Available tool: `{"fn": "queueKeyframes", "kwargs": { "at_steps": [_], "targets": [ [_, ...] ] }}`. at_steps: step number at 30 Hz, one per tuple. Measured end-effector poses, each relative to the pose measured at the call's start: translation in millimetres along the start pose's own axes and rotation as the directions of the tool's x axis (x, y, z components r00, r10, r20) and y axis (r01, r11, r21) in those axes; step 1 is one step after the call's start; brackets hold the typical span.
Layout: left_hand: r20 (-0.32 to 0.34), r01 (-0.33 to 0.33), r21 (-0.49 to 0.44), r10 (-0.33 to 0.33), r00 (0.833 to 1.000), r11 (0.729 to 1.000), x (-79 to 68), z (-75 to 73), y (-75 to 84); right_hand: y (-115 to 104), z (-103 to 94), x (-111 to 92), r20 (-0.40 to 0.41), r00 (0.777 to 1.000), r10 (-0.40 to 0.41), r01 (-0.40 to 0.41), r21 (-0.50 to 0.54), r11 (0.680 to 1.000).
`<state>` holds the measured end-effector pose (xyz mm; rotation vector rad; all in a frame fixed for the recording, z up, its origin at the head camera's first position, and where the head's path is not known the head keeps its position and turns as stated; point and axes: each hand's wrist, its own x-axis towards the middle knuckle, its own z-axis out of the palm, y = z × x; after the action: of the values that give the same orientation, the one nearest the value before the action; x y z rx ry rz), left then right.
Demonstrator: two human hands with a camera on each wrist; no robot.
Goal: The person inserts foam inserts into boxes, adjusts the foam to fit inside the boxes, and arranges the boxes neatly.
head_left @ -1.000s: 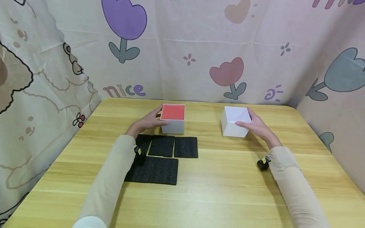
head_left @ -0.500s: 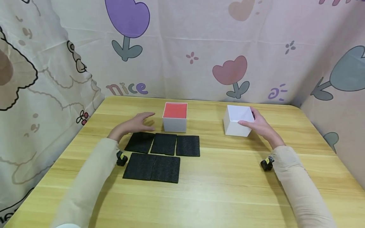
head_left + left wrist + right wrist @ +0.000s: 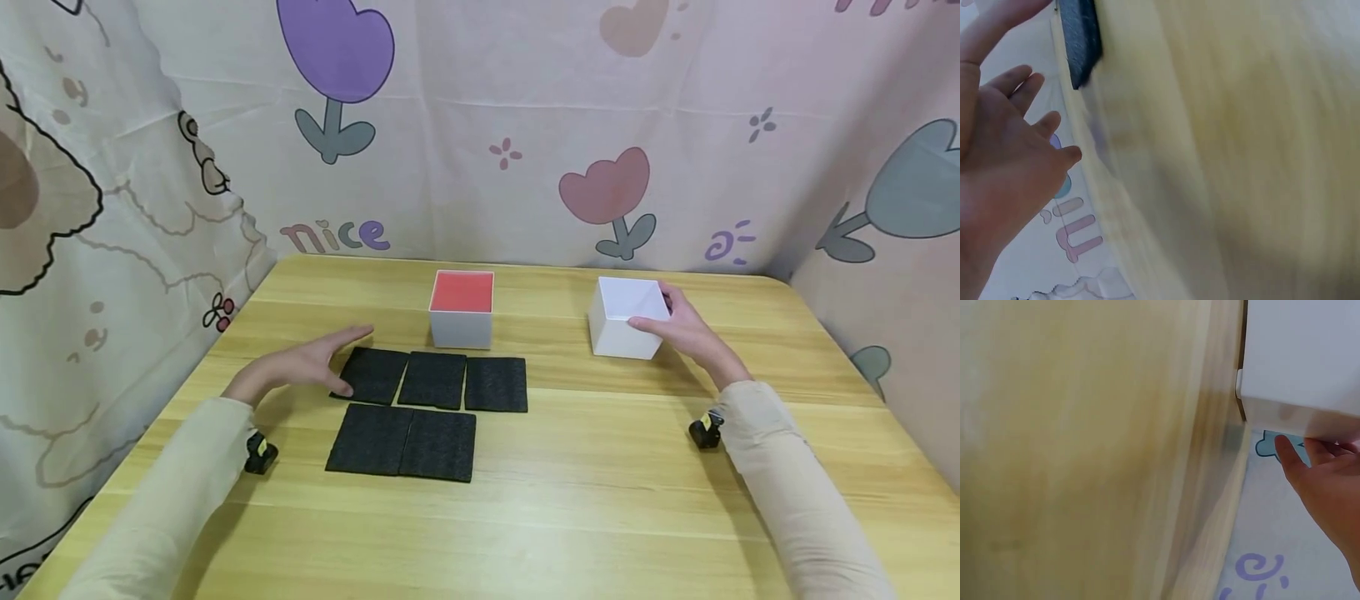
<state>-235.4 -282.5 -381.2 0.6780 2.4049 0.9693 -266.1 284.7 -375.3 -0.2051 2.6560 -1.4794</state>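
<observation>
White box [image 3: 627, 336] being gripped by right hand [image 3: 690, 335]; red-topped box [image 3: 461, 328] being left standing, seemingly placed; black squares [image 3: 438, 444] not yet being lifted, left hand [image 3: 298, 365] being held spread-fingered

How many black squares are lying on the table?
5: the far-left square, far-middle square, far-right square, near-left square and near-right square. Any underneath these would be hidden.

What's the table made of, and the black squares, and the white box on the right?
Table: wood or wood-look, a bit shiny, with streaky grain.
Black squares: maybe felt or foam, dull, with speckled surfaces.
White box: perhaps card or plastic, smooth, with crisp edges.
</observation>
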Motion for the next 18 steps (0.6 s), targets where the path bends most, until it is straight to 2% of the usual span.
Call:
{"fn": "queueKeyframes", "kwargs": {
  "at_steps": [3,10,12,15,18],
  "targets": [
    [0.033,0.043,-0.026,-0.042,0.999,0.999,-4.1,0.6,-1.4,1,0.7,0,-0.001,1.000,0.000,0.000,0.013,1.000],
    [0.067,0.098,0.033,-0.100,0.993,0.995,-5.3,0.5,-4.1,4,-0.3,1,0.002,1.000,0.005,-0.005,0.018,1.000],
    [0.073,0.099,0.052,-0.103,0.992,0.994,-5.5,0.0,-3.8,3,-0.6,1,0.004,1.000,0.006,-0.006,0.023,1.000],
    [0.083,0.093,0.066,-0.099,0.992,0.993,-4.7,-0.6,-2.6,-11,0.2,-6,0.011,1.000,0.009,-0.010,0.032,0.999],
    [0.083,0.078,0.069,-0.083,0.993,0.995,-3.3,-0.9,-2.4,-12,0.3,-6,0.010,1.000,0.014,-0.014,0.028,1.000]
  ]
}}
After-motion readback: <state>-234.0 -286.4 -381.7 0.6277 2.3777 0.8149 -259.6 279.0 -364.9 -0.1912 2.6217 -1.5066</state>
